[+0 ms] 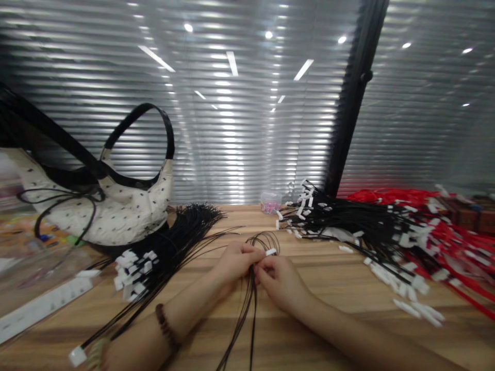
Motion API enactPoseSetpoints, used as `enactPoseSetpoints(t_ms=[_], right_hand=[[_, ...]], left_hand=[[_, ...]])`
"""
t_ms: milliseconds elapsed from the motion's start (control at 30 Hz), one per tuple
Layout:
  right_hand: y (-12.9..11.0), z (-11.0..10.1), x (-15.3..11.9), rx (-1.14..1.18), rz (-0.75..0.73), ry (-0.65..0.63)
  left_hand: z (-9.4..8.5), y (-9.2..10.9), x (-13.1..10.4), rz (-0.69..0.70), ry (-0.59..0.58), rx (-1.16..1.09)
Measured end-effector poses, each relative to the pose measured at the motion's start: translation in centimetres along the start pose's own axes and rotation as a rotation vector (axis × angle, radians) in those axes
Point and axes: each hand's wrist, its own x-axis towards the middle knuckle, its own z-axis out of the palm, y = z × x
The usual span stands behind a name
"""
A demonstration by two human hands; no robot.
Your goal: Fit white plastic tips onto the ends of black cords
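Observation:
Both hands meet over the middle of the wooden table around a looped bunch of thin black cables (247, 309). My left hand (242, 260) pinches the bunch near its loop, close to a small white connector (271, 252) at the fingertips. Touching it from the right, my right hand (280, 283) has its fingers closed on the same cables. The loop arches beyond the fingers, and loose strands trail down toward me. What lies between the fingertips is partly hidden.
A bundle of black cables (185, 232) with white connectors (133, 273) lies left, before a spotted white handbag (131, 211). More black cables (356, 221), red cables (467, 242) and loose white pieces (390, 278) spread at right. A small clear tub (270, 202) stands behind.

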Motion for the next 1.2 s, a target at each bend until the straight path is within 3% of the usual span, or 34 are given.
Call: enactPoseSetpoints(t_ms=[167, 333, 567, 767, 867, 1000, 1100, 1200], right_hand=[[0.1, -0.1, -0.4, -0.044, 0.078, 0.031], [-1.1, -4.1, 0.2, 0.134, 0.286, -0.146], [-5.6, -11.6, 0.5, 0.697, 0.105, -0.246], [-7.8, -14.6, -0.8, 0.63, -0.106, -0.112], [-7.3, -13.7, -0.3, 0.615, -0.113, -0.056], [-4.6, -9.0, 0.3, 0.353, 0.012, -0.033], [-2.0, -4.9, -0.2, 0.114, -0.062, 0.098], [-0.4, -2.8, -1.0, -0.039, -0.169, 0.101]], left_hand=[[-0.5, -0.9, 0.7, 0.031, 0.006, 0.049], [-0.8, -0.9, 0.9, 0.014, 0.078, 0.099], [-0.6, -0.7, 0.7, -0.006, 0.088, 0.123], [-1.1, -0.7, 0.6, 0.035, 0.037, 0.112], [-1.1, -0.3, 0.5, 0.027, 0.032, 0.144], [-1.3, -0.8, 0.9, 0.009, 0.049, 0.115], [-1.6, -1.4, 1.3, 0.01, 0.014, 0.043], [-1.8, -1.3, 1.5, -0.005, 0.02, -0.016]])
